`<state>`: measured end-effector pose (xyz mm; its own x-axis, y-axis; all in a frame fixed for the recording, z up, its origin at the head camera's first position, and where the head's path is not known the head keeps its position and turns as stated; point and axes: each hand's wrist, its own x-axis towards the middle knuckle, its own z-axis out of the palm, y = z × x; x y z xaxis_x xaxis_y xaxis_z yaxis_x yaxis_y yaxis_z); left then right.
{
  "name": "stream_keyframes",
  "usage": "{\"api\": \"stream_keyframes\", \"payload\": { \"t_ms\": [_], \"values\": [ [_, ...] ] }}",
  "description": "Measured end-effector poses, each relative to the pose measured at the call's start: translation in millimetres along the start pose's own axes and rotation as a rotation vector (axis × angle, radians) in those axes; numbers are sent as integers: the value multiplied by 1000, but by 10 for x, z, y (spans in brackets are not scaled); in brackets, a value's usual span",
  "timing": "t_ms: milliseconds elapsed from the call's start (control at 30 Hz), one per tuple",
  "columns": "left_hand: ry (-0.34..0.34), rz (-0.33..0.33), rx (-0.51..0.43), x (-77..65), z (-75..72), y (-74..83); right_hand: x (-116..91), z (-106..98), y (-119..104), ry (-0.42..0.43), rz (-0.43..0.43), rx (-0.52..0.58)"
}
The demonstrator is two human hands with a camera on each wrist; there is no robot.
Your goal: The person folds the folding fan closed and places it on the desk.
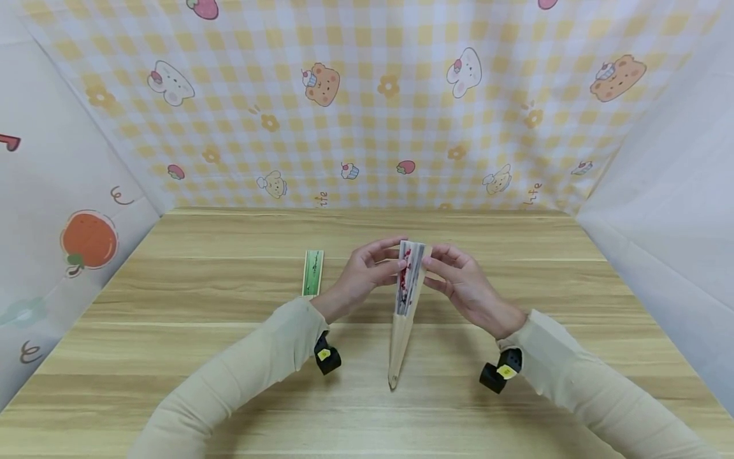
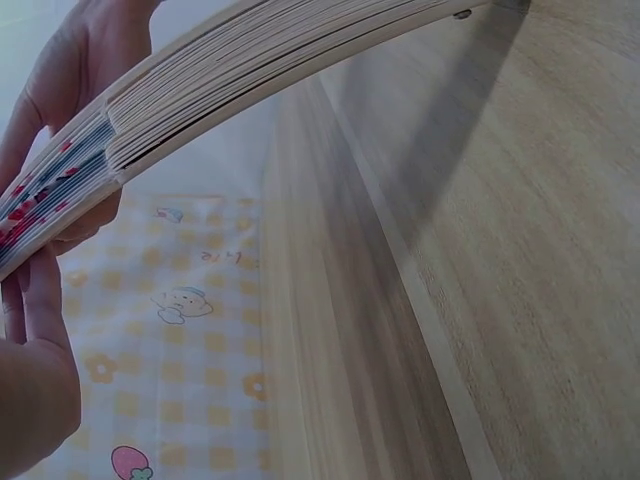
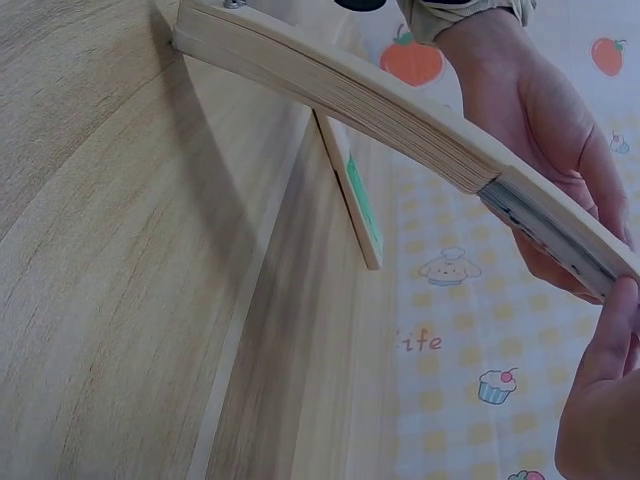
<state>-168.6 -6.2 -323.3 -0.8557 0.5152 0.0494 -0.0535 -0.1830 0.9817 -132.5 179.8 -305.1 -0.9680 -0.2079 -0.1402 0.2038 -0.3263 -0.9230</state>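
Between the two hands is a folding fan point(image 1: 403, 319), nearly folded up, with pale wooden ribs and grey-white cloth printed with red blossoms. Its narrow riveted end points down toward the near side of the table. My left hand point(image 1: 375, 262) pinches the left edge near the wide top, thumb on the front. At the right edge, my right hand point(image 1: 461, 280) grips the outer rib, its thumb beside the printed cloth. The left wrist view shows the stacked ribs point(image 2: 250, 70) close together. Left of the left forearm lies a second, folded fan point(image 1: 312, 271) with green cloth.
The fans are over a wood-grain table point(image 1: 229, 268). A yellow-checked curtain point(image 1: 367, 127) with cartoon prints hangs behind it, and white cloth walls point(image 1: 659, 159) stand on both sides. The left sleeve partly covers the near end of the green fan.
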Motion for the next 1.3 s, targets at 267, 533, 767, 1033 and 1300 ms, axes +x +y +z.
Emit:
{"api": "stream_keyframes", "payload": {
  "t_ms": [267,533,767,1033,1300],
  "values": [
    [-11,-1,26,8,12,-8,-5,-19,11,2,2,13],
    [-22,-9,19,2,13,-4,-7,-17,18,-1,18,34],
    [-17,-14,17,6,18,10,-14,-17,14,-33,13,62],
    [-23,-32,54,11,8,30,0,-21,12,-92,5,40],
    [3,-60,86,13,-5,86,20,16,4,-94,5,5]
  ]
}}
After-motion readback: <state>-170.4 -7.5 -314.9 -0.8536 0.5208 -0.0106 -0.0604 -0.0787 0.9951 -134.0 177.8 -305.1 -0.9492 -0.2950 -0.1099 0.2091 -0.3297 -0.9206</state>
